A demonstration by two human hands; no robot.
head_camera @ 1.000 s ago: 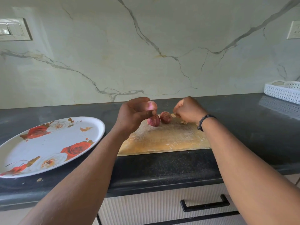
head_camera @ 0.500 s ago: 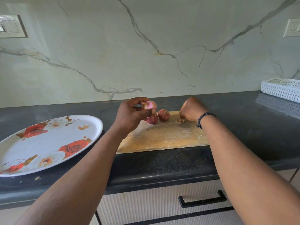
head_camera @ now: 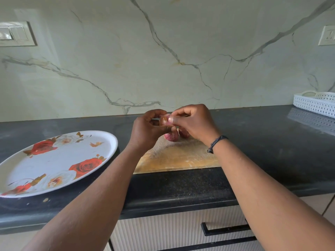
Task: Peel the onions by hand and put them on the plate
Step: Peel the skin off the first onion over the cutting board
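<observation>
Pinching one small pinkish onion [head_camera: 165, 120], brown at its tip, are both hands [head_camera: 148, 130] [head_camera: 194, 122].

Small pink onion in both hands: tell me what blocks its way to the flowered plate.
Nothing visible does. The small pink onion is held above the wooden board; only bare black counter lies before the white rose-printed plate.

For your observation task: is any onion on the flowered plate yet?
No: the plate holds no onion; one is in both hands, others lie on the cutting board.
</observation>
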